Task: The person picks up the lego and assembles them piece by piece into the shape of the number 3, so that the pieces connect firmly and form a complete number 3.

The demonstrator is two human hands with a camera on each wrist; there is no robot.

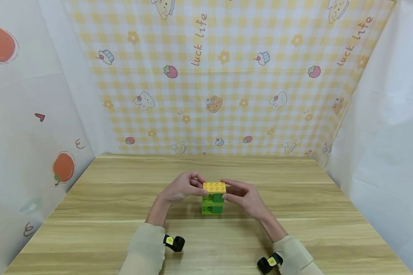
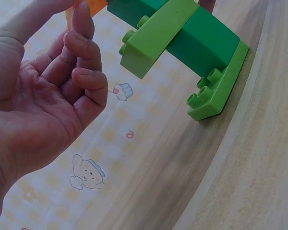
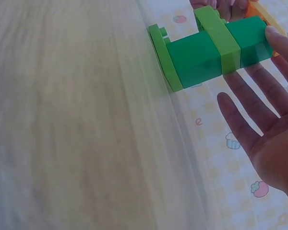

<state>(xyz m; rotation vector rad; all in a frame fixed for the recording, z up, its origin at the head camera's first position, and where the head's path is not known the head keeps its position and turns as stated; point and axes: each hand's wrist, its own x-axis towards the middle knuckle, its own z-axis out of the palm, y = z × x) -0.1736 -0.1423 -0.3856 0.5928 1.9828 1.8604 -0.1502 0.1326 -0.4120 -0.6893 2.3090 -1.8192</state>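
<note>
A small tower of toy building bricks stands upright in the head view. Its top is a yellow brick [image 1: 214, 187] with rows of studs. Beneath it come a dark green brick [image 1: 218, 198], a light green brick [image 2: 156, 36], a second dark green brick [image 3: 194, 58] and a light green base brick [image 2: 221, 96]. My left hand [image 1: 184, 188] pinches the yellow brick at its left end, thumb in front, the other fingers curled. At the right end my right hand [image 1: 244, 196] holds it between thumb and index finger, its thumb tip overlapping the upper dark green brick; the remaining fingers extend alongside the tower.
The tower rests on a wood-grain table [image 1: 106, 198]. A checked, printed cloth [image 1: 227, 88] hangs behind the far edge, with pale sheets at both sides. Each wrist wears a black strap with a small camera [image 1: 176, 243].
</note>
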